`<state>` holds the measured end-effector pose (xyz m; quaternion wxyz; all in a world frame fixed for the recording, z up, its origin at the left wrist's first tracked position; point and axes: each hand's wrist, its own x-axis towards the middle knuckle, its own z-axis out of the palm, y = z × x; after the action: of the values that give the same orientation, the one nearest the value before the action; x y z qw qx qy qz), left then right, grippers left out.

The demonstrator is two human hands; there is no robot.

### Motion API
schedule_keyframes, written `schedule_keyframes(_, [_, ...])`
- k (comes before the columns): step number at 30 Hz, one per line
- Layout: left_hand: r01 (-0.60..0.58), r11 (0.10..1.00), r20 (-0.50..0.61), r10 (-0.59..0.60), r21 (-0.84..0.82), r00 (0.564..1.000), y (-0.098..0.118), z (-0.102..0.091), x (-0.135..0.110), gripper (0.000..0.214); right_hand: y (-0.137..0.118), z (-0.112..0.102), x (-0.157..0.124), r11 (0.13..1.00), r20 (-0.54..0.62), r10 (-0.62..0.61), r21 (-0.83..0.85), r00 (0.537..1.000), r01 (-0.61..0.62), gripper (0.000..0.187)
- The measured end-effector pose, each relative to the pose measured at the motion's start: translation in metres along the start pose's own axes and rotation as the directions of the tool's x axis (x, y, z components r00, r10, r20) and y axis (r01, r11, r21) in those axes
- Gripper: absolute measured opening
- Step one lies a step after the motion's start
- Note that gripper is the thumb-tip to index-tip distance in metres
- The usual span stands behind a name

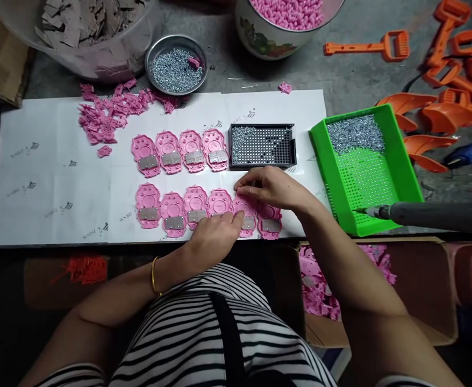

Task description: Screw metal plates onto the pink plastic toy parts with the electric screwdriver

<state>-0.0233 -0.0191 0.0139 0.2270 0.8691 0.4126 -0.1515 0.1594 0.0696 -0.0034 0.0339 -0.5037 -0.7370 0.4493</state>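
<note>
On white paper sheets (pixel 54 177) lie two rows of pink plastic casings (pixel 194 199), each with a metal plate across its lower part. My right hand (pixel 270 185) has its fingers pinched at the top edge of one casing (pixel 246 207) in the near row. At that casing's left side rest the closed fingertips of my left hand (pixel 215 239), which covers part of the neighbouring casings. Just above my right hand stands a black perforated tray (pixel 264 165) holding small screws (pixel 242 140) at its left end.
A green perforated tray (pixel 405 166) with screws is at the right, an electric screwdriver (pixel 417 211) over it. Behind are a metal bowl (pixel 149 64) of screws, small pink parts (pixel 107 113), a bowl of pink beads (pixel 260 40) and a plastic tub (pixel 86 56). Orange toy shovels (pixel 433 113) lie right.
</note>
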Motion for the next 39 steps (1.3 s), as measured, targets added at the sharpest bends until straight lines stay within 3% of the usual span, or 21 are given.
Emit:
schedule_keyframes(6, [0.006, 1.000, -0.011, -0.006, 0.031, 1.000, 0.002, 0.000, 0.000, 0.044, -0.005, 0.000, 0.002, 0.989, -0.004, -0.016, -0.149, 1.000, 0.015, 0.018])
schedule_keyframes(15, [0.029, 0.999, 0.078, -0.032, 0.032, 0.996, 0.006, -0.009, 0.004, 0.048, -0.009, -0.003, 0.004, 0.998, 0.000, -0.011, -0.066, 1.000, 0.011, 0.017])
schedule_keyframes(22, [0.033, 0.999, 0.116, -0.037, 0.033, 0.993, 0.008, -0.017, 0.004, 0.048, -0.012, -0.006, 0.005, 0.994, 0.041, 0.010, -0.111, 0.999, -0.005, 0.020])
schedule_keyframes(33, [0.026, 1.000, 0.068, -0.025, -0.017, 0.997, 0.005, -0.006, 0.006, 0.049, -0.012, 0.000, 0.004, 0.980, -0.001, 0.030, -0.195, 1.000, -0.030, 0.015])
schedule_keyframes(35, [0.040, 0.997, 0.071, -0.035, -0.066, 0.997, 0.003, -0.007, 0.006, 0.047, -0.014, 0.000, 0.000, 0.969, -0.016, 0.011, -0.245, 1.000, -0.015, 0.019])
schedule_keyframes(37, [0.040, 0.972, -0.003, -0.042, -0.230, 0.999, 0.000, -0.008, 0.005, 0.039, -0.016, -0.002, -0.006, 0.971, -0.026, -0.007, -0.238, 1.000, 0.000, 0.030])
schedule_keyframes(39, [0.016, 0.824, -0.127, -0.106, -0.566, 0.986, -0.005, -0.010, 0.001, 0.031, -0.020, -0.006, -0.014, 0.991, -0.088, -0.042, -0.133, 0.995, 0.030, 0.042])
